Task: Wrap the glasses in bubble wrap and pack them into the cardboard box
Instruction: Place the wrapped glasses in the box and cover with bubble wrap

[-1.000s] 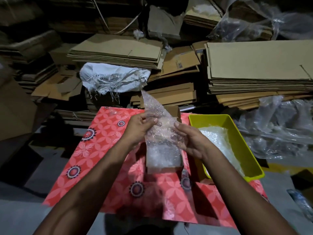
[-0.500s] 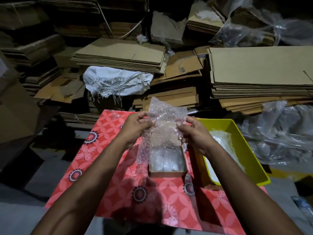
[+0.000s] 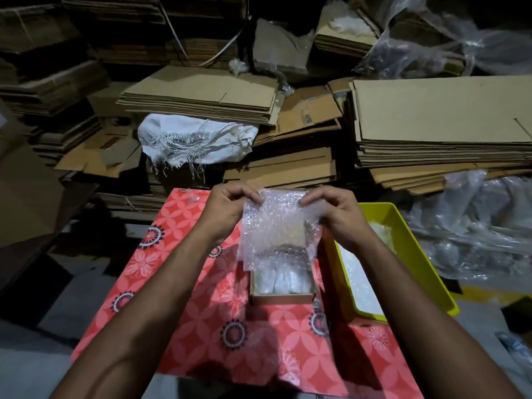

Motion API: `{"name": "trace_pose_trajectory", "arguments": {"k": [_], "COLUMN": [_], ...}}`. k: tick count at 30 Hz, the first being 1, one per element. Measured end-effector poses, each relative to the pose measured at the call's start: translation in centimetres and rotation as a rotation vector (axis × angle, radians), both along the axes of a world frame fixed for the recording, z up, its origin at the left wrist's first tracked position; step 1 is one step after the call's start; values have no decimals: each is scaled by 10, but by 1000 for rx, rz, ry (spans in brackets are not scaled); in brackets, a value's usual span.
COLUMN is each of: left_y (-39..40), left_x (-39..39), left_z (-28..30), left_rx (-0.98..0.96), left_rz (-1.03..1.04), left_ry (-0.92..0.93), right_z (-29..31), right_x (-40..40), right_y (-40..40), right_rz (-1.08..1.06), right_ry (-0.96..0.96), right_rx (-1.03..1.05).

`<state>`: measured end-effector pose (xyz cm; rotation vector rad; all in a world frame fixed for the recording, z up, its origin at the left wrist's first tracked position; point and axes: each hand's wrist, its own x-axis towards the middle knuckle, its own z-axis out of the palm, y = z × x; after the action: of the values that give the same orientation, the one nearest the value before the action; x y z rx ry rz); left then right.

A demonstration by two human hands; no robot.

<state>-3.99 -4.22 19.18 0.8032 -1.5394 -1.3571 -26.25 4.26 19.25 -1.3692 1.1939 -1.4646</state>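
A: What are the hands doing?

B: The left hand (image 3: pixel 227 210) pinches the upper left corner of a sheet of bubble wrap (image 3: pixel 273 226); the right hand (image 3: pixel 335 214) pinches the upper right corner; the sheet hangs stretched between them, its lower edge loose.

A: And the cardboard box (image 3: pixel 283 296)?

B: Directly below both hands, open, standing on a red flowered cloth (image 3: pixel 201 306); the hanging sheet covers its far part; in the near part, under the sheet's lower edge, lie pale wrapped bundles (image 3: pixel 280 280), side by side; whether glasses are inside them I cannot tell.

A: Anything beside the right hand?

B: A yellow tray (image 3: pixel 414 260), just outward of the right wrist and touching or nearly touching the box's side; more clear wrap (image 3: pixel 359 280) lies in it.

A: Beyond the hands?

B: Stacks of flattened cardboard (image 3: pixel 437 119); past the left hand a frayed white sack (image 3: pixel 198 141) rests among them; crumpled clear plastic (image 3: pixel 472 226) lies farther out from the right hand.
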Motion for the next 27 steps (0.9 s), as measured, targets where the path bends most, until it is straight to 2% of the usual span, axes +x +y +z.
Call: {"name": "trace_pose_trajectory", "arguments": {"k": [5, 8, 11, 12, 14, 15, 16, 19, 22, 25, 27], "left_y": [9, 20, 21, 16, 10, 9, 9, 10, 8, 9, 8], "left_x": [-2, -9, -13, -12, -11, -12, -13, -16, -14, -9, -7], "left_z": [11, 9, -2, -8, -13, -12, -11, -8, -8, -8, -8], "left_rx": [230, 347, 299, 270, 278, 288, 283, 261, 293, 313, 276], "left_rz": [-117, -50, -123, -125, -98, -91, -90, -78, -122, -178, -138], "left_ry": [172, 51, 0, 2, 25, 41, 56, 53, 80, 67, 69], "right_z": [4, 5, 8, 7, -2, -9, -16, -26, -18, -17, -15], "right_x": [-5, -7, -10, -13, -21, -24, -26, -18, -6, -10, -13], "right_y": [-5, -7, -6, -6, -8, -8, -8, -2, 2, 1, 2], "right_rz": [-1, -57, -83, -69, 30, 87, 118, 187, 122, 89, 102], "right_ry": [65, 82, 62, -19, -314, -409, -422, -261, -51, -89, -89], "right_rx": [-66, -103, -92, -40, 144, 230, 319, 438, 297, 232, 225]}}
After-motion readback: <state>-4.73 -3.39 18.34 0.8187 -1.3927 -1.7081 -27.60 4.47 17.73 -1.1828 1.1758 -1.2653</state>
